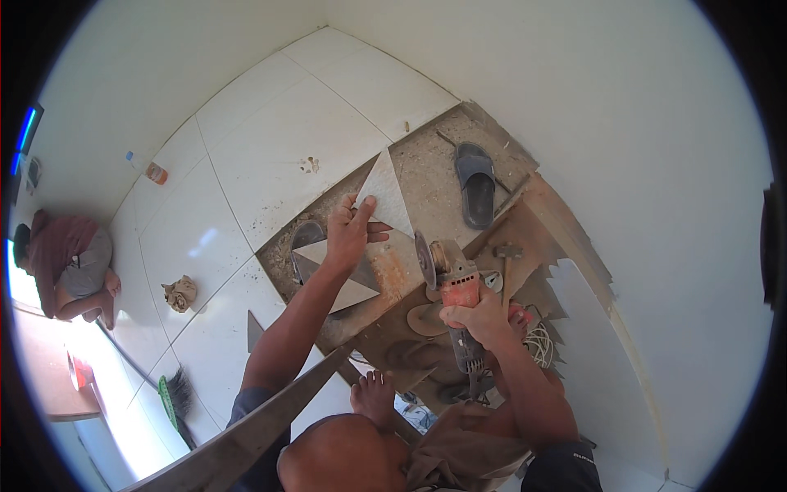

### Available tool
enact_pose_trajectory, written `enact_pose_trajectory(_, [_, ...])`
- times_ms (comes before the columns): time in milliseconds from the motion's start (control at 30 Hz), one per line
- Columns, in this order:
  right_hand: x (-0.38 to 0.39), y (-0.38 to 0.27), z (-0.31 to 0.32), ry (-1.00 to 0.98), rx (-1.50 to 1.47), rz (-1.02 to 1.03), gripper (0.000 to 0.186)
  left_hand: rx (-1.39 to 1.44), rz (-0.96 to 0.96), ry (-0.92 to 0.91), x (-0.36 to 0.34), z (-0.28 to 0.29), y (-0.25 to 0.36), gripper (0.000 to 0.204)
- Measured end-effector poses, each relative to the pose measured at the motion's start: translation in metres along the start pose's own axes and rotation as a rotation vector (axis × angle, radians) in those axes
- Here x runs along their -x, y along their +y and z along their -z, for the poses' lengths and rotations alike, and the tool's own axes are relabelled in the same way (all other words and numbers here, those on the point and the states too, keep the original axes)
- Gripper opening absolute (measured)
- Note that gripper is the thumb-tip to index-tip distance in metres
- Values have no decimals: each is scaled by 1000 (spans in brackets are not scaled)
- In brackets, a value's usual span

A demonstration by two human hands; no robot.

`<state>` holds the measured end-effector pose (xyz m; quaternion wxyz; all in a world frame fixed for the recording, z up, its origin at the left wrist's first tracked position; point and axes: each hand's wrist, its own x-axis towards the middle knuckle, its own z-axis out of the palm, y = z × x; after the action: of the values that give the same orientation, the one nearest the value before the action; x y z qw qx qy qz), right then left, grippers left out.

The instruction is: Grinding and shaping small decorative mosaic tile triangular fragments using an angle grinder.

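Note:
My left hand [352,230] pinches the edge of a white, pointed tile piece [384,193], holding it over the bare strip of floor. My right hand [484,316] is wrapped around a red and grey angle grinder [461,299]. Its round disc [425,259] stands close to the tile piece's lower corner; whether they touch I cannot tell. Below my left forearm lies a tile with grey and pale triangles [352,291]. One dark slipper [475,187] rests on the rough floor to the right, another [305,238] beside my left hand.
White floor tiles [287,156] stretch to the walls. A hammer [507,262] and coiled cable [539,343] lie near my right forearm. On the left are a bottle [156,172], a crumpled paper bag [179,293], a green brush [174,398] and a crouching person [78,258]. A long board [254,426] crosses below.

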<state>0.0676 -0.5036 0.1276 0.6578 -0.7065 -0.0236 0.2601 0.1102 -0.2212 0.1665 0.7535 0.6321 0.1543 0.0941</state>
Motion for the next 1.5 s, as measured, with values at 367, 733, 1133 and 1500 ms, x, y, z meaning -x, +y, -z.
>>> enact_pose_trajectory(367, [3, 3, -3, -15, 12, -19, 38, 43, -17, 20, 3, 4, -10, 35])
enact_pose_trajectory(733, [1, 6, -2, -65, -62, -39, 37, 44, -33, 82, 4, 3, -11, 38])
enact_pose_trajectory(1133, [2, 7, 0, -61, -53, -45, 38, 32, -12, 82, 5, 2, -13, 37])
enact_pose_trajectory(1500, [1, 2, -1, -44, -33, -57, 33, 32, -17, 30, 14, 2, -22, 46])
